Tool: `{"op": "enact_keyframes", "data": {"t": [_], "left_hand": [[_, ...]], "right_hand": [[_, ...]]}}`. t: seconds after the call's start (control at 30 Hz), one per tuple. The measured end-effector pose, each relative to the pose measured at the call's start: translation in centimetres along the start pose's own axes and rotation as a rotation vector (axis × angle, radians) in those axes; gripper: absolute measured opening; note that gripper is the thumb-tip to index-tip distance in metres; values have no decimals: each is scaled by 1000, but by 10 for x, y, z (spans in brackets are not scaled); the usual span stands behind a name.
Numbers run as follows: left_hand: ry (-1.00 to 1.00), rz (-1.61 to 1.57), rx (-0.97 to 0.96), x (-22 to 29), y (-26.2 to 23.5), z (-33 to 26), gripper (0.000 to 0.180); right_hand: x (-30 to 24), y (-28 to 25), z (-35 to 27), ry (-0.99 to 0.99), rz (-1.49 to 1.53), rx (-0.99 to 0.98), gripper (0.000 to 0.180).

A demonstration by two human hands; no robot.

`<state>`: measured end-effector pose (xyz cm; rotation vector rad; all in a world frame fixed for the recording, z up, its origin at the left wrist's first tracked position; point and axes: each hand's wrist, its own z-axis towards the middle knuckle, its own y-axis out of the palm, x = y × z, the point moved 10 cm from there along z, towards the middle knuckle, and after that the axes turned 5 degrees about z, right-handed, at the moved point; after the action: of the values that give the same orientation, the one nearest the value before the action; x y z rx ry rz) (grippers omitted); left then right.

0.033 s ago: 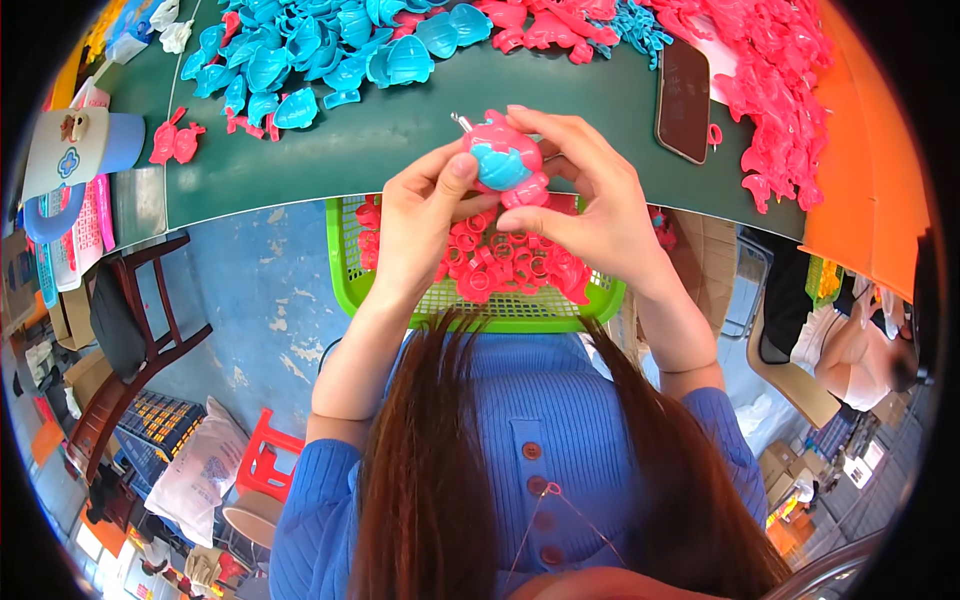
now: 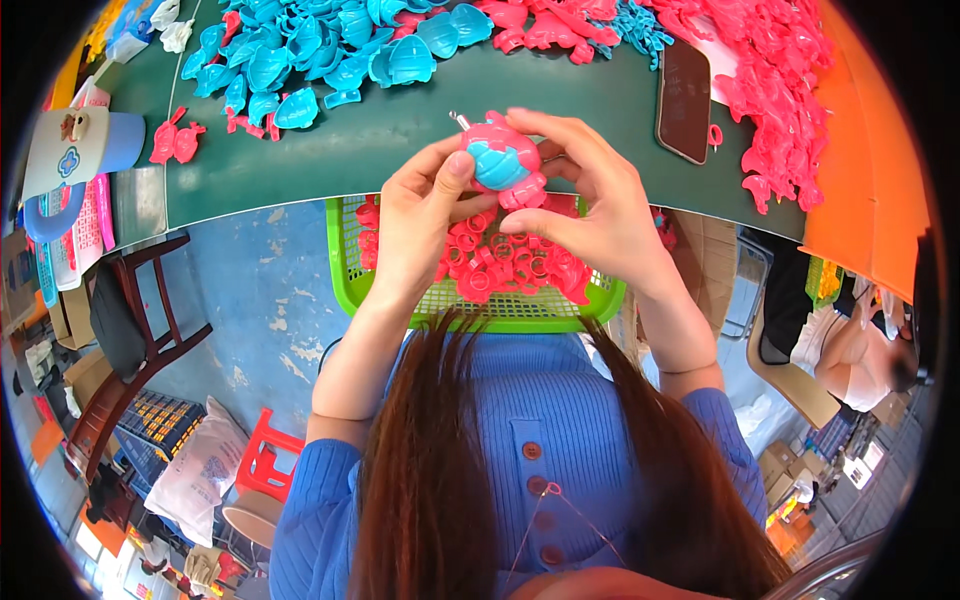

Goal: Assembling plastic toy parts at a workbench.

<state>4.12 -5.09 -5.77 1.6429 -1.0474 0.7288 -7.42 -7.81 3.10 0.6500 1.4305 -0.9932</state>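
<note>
Above the table's near edge I hold a small pink plastic toy figure point(image 2: 503, 160) with a blue shell-like panel on its front. A short metal pin point(image 2: 458, 119) sticks out at its upper left. My left hand point(image 2: 425, 200) grips the figure's left side, the thumb lying over its edge. My right hand point(image 2: 590, 190) curves round the right side, fingertips at its top and back, thumb held below and a little apart from it. The fingers behind the figure are partly hidden. Under both hands, a green basket point(image 2: 345, 270) holds several pink ring-shaped plastic parts point(image 2: 510, 265).
On the dark green table point(image 2: 560, 90) lie a heap of blue shell pieces point(image 2: 300, 45), a pink heap point(image 2: 780, 90) at right and a phone point(image 2: 684, 100). Two joined pink pieces point(image 2: 177, 138) and a cup point(image 2: 75, 160) are at left. A chair point(image 2: 130, 310) stands left below.
The toy figure has tilted slightly in my fingers, and my right thumb has come a little away from its lower part. Everything else stays put.
</note>
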Motion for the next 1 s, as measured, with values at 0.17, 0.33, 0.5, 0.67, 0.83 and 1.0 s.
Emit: {"op": "enact_keyframes", "data": {"t": [0.17,0.33,0.5,0.67,0.83,1.0], "left_hand": [[107,-74,49,14,7,-9,34],[74,-53,28,6,3,-10,29],[52,-7,23,-1,-2,-8,30],[418,157,-87,40,1,-9,69],[300,270,-261,36,9,-19,57],[351,388,-212,50,14,-32,53]], "right_hand": [[11,-4,-2,-31,-33,-30,64],[-11,5,-4,-209,-245,49,72],[-1,3,-11,-168,-302,94,70],[8,4,-18,-18,89,44,57],[10,4,-24,-10,197,70,43],[-7,3,-29,-110,66,66,41]]}}
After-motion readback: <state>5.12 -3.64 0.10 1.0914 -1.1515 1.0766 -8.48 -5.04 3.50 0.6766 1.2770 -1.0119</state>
